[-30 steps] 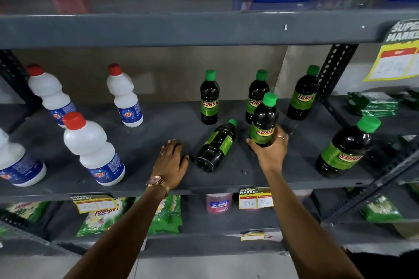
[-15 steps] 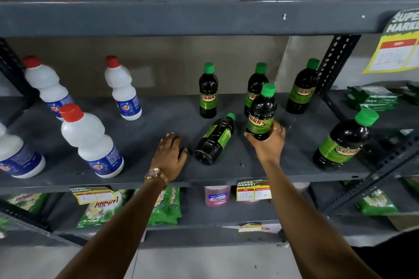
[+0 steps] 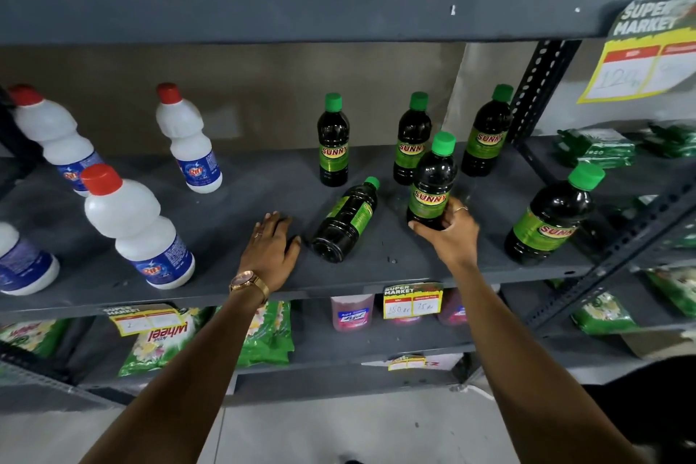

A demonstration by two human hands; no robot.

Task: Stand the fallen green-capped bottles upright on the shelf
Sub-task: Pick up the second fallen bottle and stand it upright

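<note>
1. A grey metal shelf (image 3: 226,222) in a shop aisle is seen.
2. An upright bottle (image 3: 431,185) is gripped by the right hand (image 3: 450,234); the fallen bottle (image 3: 346,222) is unmoved.
3. The left hand (image 3: 269,252) is still laid flat, open.

Right hand (image 3: 448,234) has slid lower on upright bottle (image 3: 431,185), now gripping its base; bottle turned slightly.

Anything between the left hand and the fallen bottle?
No. In the head view, only bare shelf separates the left hand from the fallen bottle.
</note>
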